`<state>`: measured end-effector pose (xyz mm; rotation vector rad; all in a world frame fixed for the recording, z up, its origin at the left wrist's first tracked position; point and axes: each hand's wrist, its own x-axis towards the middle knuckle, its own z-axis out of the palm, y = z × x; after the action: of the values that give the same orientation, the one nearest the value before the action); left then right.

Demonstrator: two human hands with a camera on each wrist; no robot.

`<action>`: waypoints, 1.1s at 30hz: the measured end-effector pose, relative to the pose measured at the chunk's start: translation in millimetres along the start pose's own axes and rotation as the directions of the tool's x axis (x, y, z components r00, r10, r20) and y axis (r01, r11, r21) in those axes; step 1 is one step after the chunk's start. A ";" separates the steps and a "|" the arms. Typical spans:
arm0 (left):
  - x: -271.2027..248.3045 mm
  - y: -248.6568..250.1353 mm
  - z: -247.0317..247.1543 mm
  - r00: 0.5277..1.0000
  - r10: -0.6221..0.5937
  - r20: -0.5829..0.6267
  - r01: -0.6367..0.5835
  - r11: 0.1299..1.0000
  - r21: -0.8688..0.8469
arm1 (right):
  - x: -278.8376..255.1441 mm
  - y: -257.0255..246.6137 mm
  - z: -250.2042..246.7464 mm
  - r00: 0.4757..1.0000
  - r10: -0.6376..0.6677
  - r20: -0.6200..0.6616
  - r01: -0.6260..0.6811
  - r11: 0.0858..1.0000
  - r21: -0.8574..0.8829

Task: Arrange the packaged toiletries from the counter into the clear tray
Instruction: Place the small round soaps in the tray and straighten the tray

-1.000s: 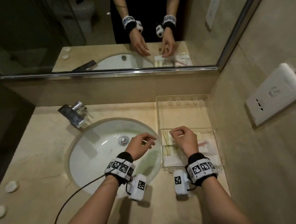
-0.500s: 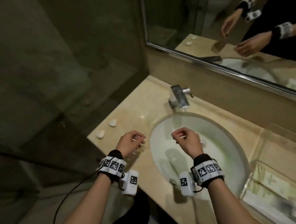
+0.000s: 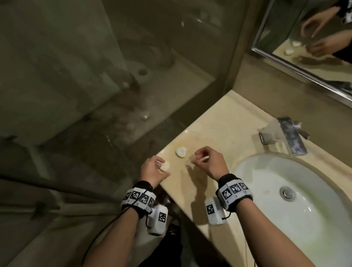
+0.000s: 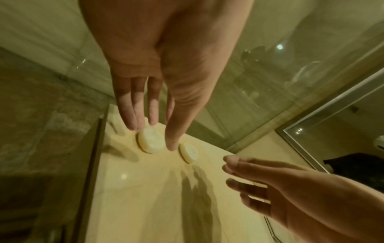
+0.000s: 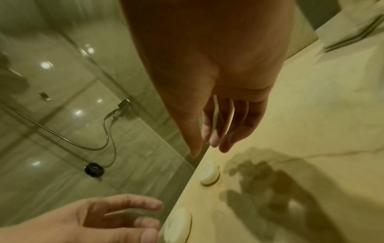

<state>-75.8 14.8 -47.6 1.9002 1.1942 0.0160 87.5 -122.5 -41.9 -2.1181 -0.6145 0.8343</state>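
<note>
Two round white wrapped soaps lie at the counter's (image 3: 214, 124) left end. My left hand (image 3: 162, 168) reaches down over the nearer soap (image 3: 165, 166) (image 4: 150, 141), fingers straight, fingertips (image 4: 135, 126) at its far side and thumb at its near side; a firm grip does not show. The other soap (image 3: 181, 151) (image 4: 188, 152) (image 5: 209, 173) lies free, just left of my right hand (image 3: 198, 159) (image 5: 205, 148), which hovers with relaxed fingers and holds nothing I can make out. The clear tray is out of view.
A glass shower partition (image 3: 70, 58) rises right at the counter's left edge, beside the soaps. To the right are the white sink basin (image 3: 322, 233) and a chrome faucet (image 3: 284, 135). A mirror (image 3: 330, 40) hangs on the back wall.
The view has swung left from the tray, past the sink, to the counter's left end. Both hands have moved left with it and now hover at the two soaps.
</note>
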 end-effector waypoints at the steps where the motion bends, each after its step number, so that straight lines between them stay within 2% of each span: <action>1: 8.1 -5.1 -1.1 1.000 -0.004 0.009 0.004 1.000 0.030 | 9.0 -2.9 9.5 1.000 0.004 0.006 -0.004 1.000 -0.031; 4: 27.8 -14.1 -2.2 0.999 0.007 0.045 -0.010 0.999 0.050 | 31.8 -10.3 34.2 1.000 0.021 0.010 -0.019 0.989 -0.145; 11: 48.0 -28.7 6.1 0.973 0.137 0.185 -0.164 0.977 0.137 | 51.0 -12.4 67.5 1.000 0.017 0.010 -0.013 0.948 -0.318; 14: 55.3 -31.9 8.8 0.969 0.161 0.187 -0.188 0.973 0.134 | 52.4 -10.4 70.2 0.999 0.002 -0.040 -0.014 0.956 -0.292; 18: 60.8 -25.1 8.4 0.957 0.207 0.200 -0.228 0.970 0.083 | 48.1 -11.8 59.1 0.999 0.013 -0.047 -0.025 0.968 -0.252; 22: 59.4 8.4 9.8 0.936 0.223 0.272 -0.179 0.968 -0.174 | 29.0 -13.7 23.7 0.986 0.003 -0.164 -0.020 0.994 -0.103; 25: 49.7 51.5 18.2 0.896 0.244 0.372 -0.075 0.906 -0.416 | 3.7 -10.6 -15.2 0.963 0.000 -0.269 -0.007 1.000 -0.027; 28: 31.5 96.4 34.9 0.835 0.334 0.436 -0.024 0.815 -0.579 | -30.4 -1.1 -54.9 0.927 -0.021 -0.374 0.017 1.000 -0.013; 33: -6.8 159.6 75.6 0.678 0.448 0.583 0.029 0.776 -0.630 | -93.5 22.8 -115.0 0.855 0.003 -0.518 0.040 0.997 0.072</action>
<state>68.5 -65.9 14.5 1.2530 0.3277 -0.1807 111.9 -251.6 30.5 -2.1309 -0.3044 0.2394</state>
